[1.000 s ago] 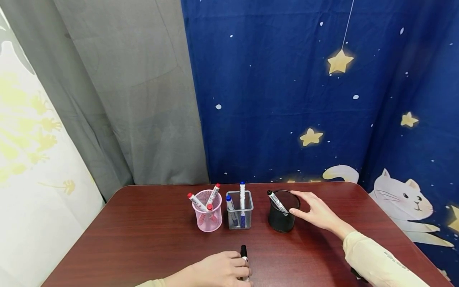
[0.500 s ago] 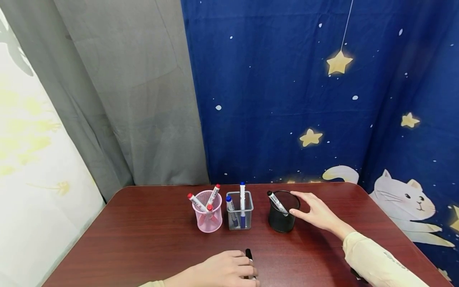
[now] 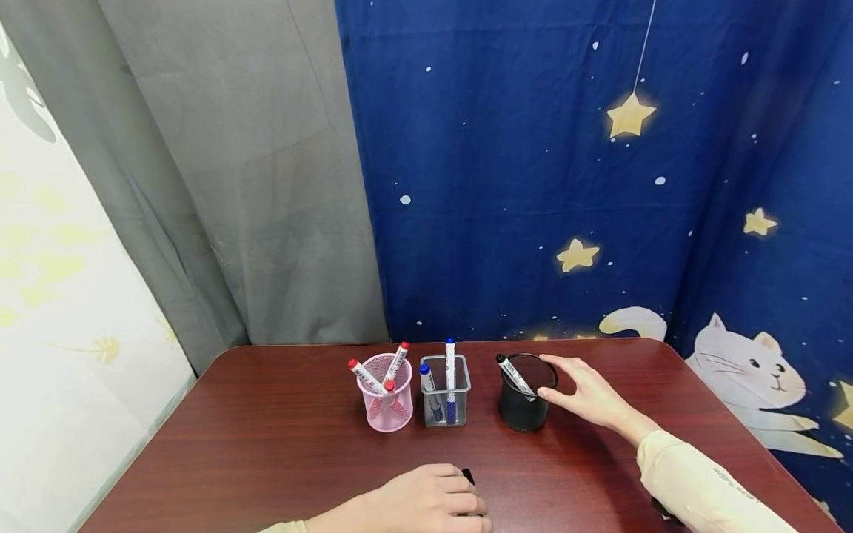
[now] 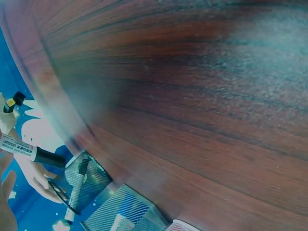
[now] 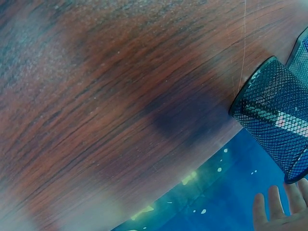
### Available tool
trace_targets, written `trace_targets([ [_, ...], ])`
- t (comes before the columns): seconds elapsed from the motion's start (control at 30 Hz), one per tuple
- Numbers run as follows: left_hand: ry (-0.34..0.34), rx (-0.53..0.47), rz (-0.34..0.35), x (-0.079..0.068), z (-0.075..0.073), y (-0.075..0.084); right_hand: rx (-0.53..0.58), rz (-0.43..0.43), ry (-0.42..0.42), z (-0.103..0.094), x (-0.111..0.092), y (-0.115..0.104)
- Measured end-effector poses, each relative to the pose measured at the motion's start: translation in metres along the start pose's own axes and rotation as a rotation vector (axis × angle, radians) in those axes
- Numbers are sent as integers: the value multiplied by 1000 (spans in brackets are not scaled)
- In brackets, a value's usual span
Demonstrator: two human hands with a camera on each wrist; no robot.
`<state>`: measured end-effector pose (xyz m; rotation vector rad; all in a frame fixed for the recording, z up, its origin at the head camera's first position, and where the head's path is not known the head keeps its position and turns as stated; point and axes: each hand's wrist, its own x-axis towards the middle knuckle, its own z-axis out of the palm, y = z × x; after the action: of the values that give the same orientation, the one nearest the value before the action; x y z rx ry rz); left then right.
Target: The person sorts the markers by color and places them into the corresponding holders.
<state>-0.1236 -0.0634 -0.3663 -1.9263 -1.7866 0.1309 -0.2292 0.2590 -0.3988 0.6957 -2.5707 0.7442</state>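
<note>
My left hand (image 3: 429,500) holds a whiteboard marker low over the front of the table, and its black cap (image 3: 469,476) pokes out past the fingers. In the left wrist view, the white barrel of that marker (image 4: 19,147) shows printed text. At the right, my right hand (image 3: 589,396) touches the rim of a round black mesh pen cup (image 3: 523,414) with spread thumb and index finger. Straight fingers (image 5: 274,202) sit by the same rim in the right wrist view. A black-capped marker (image 3: 516,375) leans inside this cup.
Left of the black cup stands a square grey mesh cup (image 3: 435,411) with two blue-capped markers. Beside it, a round pink mesh cup (image 3: 389,422) holds three red-capped markers. The brown table (image 3: 266,414) ends at a starry blue curtain (image 3: 500,185) and a grey curtain (image 3: 266,222).
My left hand has shifted slightly to the right with the marker. The marker's cap tilts further and shows less beyond the fingers. My right hand and the cups stay put.
</note>
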Motion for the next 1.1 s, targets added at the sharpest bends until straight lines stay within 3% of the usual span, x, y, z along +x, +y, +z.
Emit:
trace_targets([
  [0.33,32,17,-23,6,-7,-5,4,8,-14,-2,0,-1],
  [0.43,70,-53,-49,7,-7,-5,1,6,-11,-2,0,-1],
  [0.57,173,-188,-105,8,-4,-7,-7,-2,-7,-2,0,-1],
  [0.73,282,-269,-145,11,-6,-10,-8,-9,-3,-3,0,-2],
  [1.1,354,-399,-269,16,-11,-15,-1,9,-16,-4,0,-3],
])
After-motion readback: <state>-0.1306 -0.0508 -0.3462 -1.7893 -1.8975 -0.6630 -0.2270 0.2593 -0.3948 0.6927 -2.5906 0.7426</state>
